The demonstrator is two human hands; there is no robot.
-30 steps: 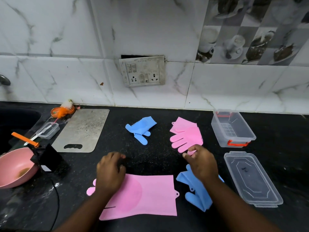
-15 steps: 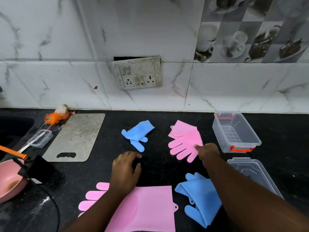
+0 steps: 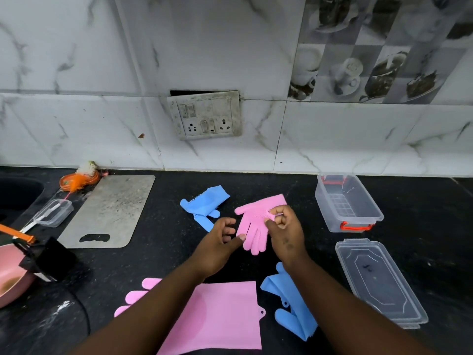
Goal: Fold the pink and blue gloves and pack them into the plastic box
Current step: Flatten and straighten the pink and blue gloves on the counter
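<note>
My right hand (image 3: pixel 284 231) pinches the far pink glove (image 3: pixel 256 221) at its bristled palm; the glove's fingers point toward me. My left hand (image 3: pixel 220 239) sits just left of it with fingers loosely curled, its thumb tip touching the glove's fingers. A folded blue glove (image 3: pixel 204 203) lies behind my left hand. Near me, a second pink glove (image 3: pixel 220 316) lies flat under my left forearm, and a crumpled blue glove (image 3: pixel 291 303) lies under my right forearm. The clear plastic box (image 3: pixel 368 203) with red clips stands empty at the right.
The box's clear lid (image 3: pixel 378 283) lies in front of the box. A grey cutting board (image 3: pixel 107 213) and a small clear container (image 3: pixel 53 212) are at the left, beside a pink bowl (image 3: pixel 10 275), a black object (image 3: pixel 48 262) and the sink (image 3: pixel 15 196).
My right hand moved forward from the near blue glove and took hold of the far pink glove. My left hand left the near pink glove and came up beside it.
</note>
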